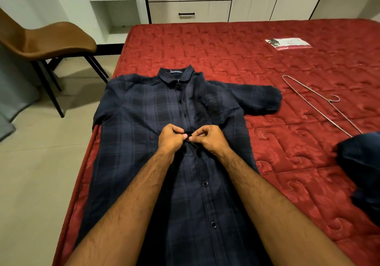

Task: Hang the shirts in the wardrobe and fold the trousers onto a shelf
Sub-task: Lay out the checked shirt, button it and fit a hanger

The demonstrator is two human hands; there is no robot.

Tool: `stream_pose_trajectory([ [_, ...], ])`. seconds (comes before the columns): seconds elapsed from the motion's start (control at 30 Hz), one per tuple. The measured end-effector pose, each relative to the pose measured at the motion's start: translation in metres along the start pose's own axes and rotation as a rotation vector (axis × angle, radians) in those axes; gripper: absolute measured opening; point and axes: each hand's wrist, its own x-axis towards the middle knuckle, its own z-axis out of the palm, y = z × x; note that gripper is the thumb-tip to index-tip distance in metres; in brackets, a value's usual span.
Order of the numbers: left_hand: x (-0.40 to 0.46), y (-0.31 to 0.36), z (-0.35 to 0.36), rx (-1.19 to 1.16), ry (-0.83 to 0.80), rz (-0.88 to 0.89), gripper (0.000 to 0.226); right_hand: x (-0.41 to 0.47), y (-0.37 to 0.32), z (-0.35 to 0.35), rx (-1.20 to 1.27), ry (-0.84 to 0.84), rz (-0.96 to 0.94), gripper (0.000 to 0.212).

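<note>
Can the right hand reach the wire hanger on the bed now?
Probably yes, once freed. The right hand now pinches the shirt placket. The hanger lies to its right on bare bed, nothing between.

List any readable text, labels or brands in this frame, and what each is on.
None can be read.
Neck label inside the collar of the plaid shirt: a line of print, too small to read.
White and red printed packet on the red mattress: dark graphic and red script, too blurred to read.
</note>
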Motion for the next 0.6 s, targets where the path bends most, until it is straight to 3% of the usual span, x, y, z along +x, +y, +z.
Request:
stream_pose_trajectory([
  [0.23,0.002,-0.005,-0.001,-0.087,-0.078,-0.005,0.034,-0.010,-0.002,0.008,-0.196,0.103,-0.050,0.009],
  [0.33,-0.005,-0.003,-0.003,0.167,-0.056,0.140,0.026,-0.012,-0.008,0.006,-0.324,0.093,-0.037,0.004],
  [0.43,-0.002,0.004,-0.011,0.473,-0.080,0.330,0.036,-0.003,-0.023,-0.008,-0.281,0.097,-0.113,0.011],
  [0.6,0.033,0.017,-0.029,0.534,-0.262,0.462,0.063,0.031,-0.040,-0.015,-0.474,0.116,-0.457,0.010],
])
